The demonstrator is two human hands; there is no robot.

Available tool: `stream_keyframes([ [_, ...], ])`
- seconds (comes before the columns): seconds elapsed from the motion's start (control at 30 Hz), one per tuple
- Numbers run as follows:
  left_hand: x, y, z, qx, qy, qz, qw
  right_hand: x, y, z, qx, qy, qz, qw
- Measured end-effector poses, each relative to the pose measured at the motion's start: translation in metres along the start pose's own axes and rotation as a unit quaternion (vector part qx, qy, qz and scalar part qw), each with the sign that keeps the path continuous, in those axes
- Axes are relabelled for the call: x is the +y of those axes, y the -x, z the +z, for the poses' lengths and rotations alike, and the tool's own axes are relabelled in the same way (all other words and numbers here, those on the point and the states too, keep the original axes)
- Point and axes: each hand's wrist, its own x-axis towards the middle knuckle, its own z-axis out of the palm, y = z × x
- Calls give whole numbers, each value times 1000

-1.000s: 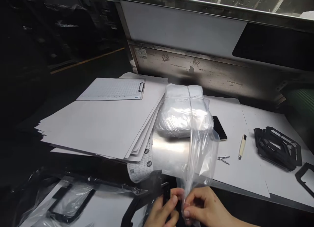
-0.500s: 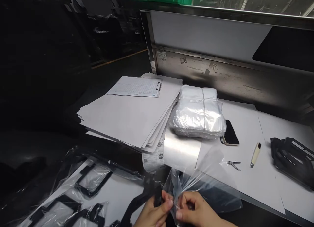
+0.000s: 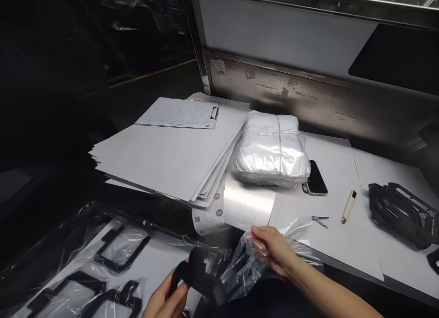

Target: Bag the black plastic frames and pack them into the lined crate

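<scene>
Black frame going into a clear bag at the near table edge

The left hand (image 3: 164,297) is gripping a black plastic frame (image 3: 202,272) at 6 o'clock, fingers closed round its edge, while the right hand (image 3: 272,249) is pinching the mouth of a thin clear bag (image 3: 240,267) just beside it at 5 o'clock. The frame looks light and stiff, best held by its rim; the bag looks slippery and limp, best taken at its opening. A bundle of bags (image 3: 270,151) is lying at 12 o'clock.

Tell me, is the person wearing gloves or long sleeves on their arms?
No gloves. Both the left hand and the right hand are bare, with no rings showing. The right forearm is bare too, with no sleeve, watch or band in view. Little of the left arm shows.
</scene>
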Motion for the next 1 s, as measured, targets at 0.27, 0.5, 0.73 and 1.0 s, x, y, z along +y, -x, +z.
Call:
stream_keyframes([
  [0.27, 22, 15, 22, -76, -106, 43, 990, -21, -30, 20, -67, 108, -21, 992],
  [0.5, 23, 1, 44, -140, -119, 1, 983, -23, -28, 22, -119, 255, -58, 958],
  [0.73, 23, -7, 33, -151, -155, -7, 976, -27, 2, 0, -61, 356, -82, 929],
  [1.0, 20, 3, 27, -75, -183, 30, 980, -14, 0, -13, -18, 330, -59, 942],
])
